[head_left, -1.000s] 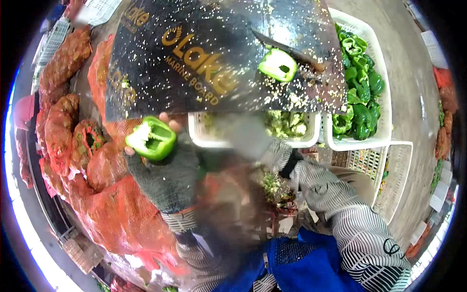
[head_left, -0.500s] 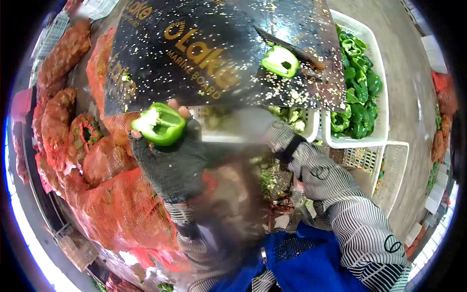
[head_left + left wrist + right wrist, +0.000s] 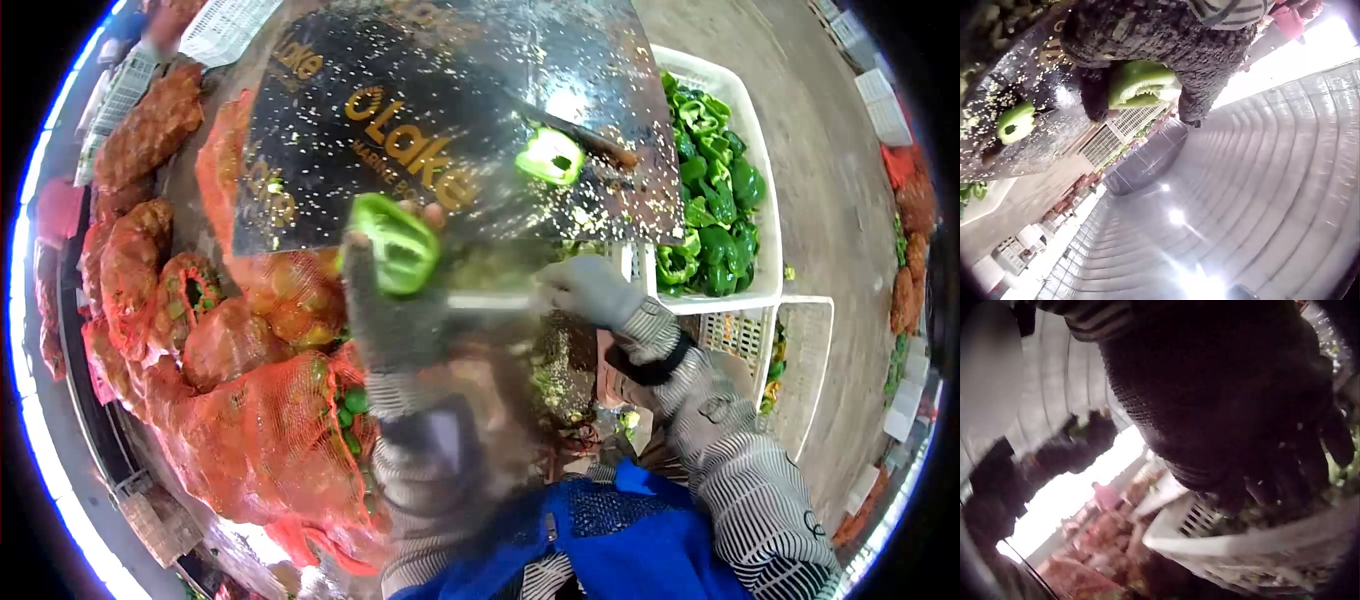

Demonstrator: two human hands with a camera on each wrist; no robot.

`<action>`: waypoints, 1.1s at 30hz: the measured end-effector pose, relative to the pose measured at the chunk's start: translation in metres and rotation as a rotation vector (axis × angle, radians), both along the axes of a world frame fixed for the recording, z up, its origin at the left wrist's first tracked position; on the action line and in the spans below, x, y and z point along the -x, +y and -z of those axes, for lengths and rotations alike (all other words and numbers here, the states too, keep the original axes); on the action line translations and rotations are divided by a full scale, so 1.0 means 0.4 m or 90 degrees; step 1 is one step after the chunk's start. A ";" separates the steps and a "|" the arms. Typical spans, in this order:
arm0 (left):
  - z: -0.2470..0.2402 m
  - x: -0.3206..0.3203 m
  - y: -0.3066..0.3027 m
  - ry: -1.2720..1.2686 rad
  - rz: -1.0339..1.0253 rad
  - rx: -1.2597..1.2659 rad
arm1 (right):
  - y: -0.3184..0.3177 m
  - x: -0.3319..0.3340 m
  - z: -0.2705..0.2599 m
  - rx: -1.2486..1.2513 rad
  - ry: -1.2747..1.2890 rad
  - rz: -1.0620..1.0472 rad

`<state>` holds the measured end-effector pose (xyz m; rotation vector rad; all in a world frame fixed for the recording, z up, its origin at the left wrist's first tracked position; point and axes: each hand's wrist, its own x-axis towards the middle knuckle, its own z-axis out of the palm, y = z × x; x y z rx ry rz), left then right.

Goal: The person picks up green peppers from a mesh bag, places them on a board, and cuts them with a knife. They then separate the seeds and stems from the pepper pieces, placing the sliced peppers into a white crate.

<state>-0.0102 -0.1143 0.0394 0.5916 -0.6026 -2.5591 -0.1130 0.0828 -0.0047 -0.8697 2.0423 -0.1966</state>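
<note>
My gloved left hand (image 3: 400, 325) grips a halved green bell pepper (image 3: 395, 245), its pale hollow inside facing up, just at the near edge of the black board (image 3: 480, 130). In the left wrist view, thumb and fingers of the dark glove stand on either side of that half (image 3: 1141, 84). A second bell pepper half (image 3: 550, 157) lies on the board beside a knife (image 3: 605, 147). My gloved right hand (image 3: 590, 290) is over the near white crate (image 3: 1222, 544), blurred. Its fingers point down loosely toward the green scraps inside, with nothing visible in them.
On the right stands a white crate (image 3: 725, 300) of cut green peppers (image 3: 745, 185). An open crate (image 3: 815, 370) is below it. Red net sacks (image 3: 250, 430) crowd the left side. White seeds are scattered over the board. A person in pink (image 3: 1107, 495) is farther off.
My left hand has moved right and up with the pepper half, which now overlaps the board's edge. The right hand shows more clearly, a little to the right. The view has shifted slightly.
</note>
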 end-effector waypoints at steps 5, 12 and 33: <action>0.006 0.052 0.069 -0.050 0.145 0.296 | 0.028 0.000 -0.226 0.640 0.115 0.236; 0.010 0.098 0.205 0.061 0.051 0.639 | 0.047 -0.032 -0.325 0.552 -0.241 0.513; -0.027 0.094 0.306 0.447 -0.017 1.094 | 0.218 -0.056 -0.253 0.668 -0.392 0.487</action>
